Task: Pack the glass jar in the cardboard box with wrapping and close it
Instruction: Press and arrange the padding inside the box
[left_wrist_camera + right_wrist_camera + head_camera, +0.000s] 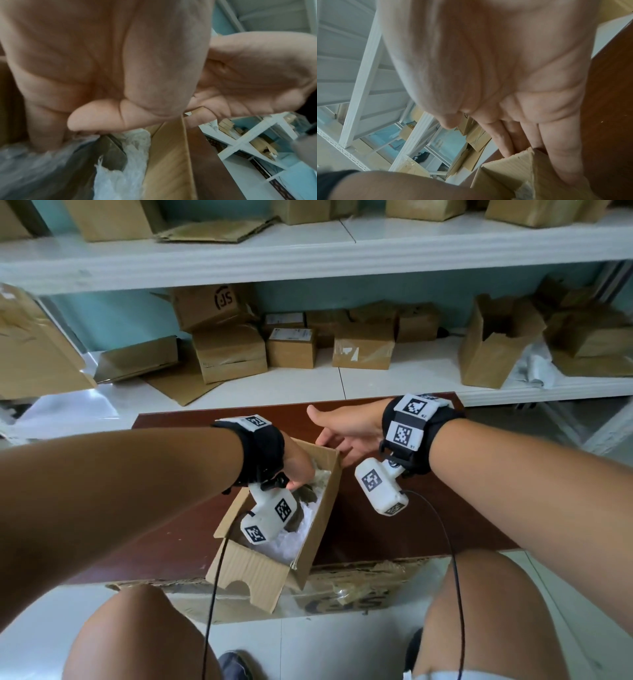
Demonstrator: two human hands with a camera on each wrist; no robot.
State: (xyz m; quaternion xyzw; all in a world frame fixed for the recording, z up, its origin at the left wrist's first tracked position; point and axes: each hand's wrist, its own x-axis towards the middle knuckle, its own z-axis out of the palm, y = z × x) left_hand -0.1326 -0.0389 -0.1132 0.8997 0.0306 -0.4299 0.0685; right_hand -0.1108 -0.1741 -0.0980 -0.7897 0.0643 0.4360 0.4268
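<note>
Jar (301, 496) in wrap (291, 542), left hand (296, 465) pressing it into box (253, 570), grip unclear; right hand (346, 436) fingers straight, steadying far corner. Next: fold flaps.

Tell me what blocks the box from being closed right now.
The left hand is down inside the open cardboard box, on the wrapped jar and its bubble wrap. The right hand holds the box's far corner. No other visible obstacle.
</note>
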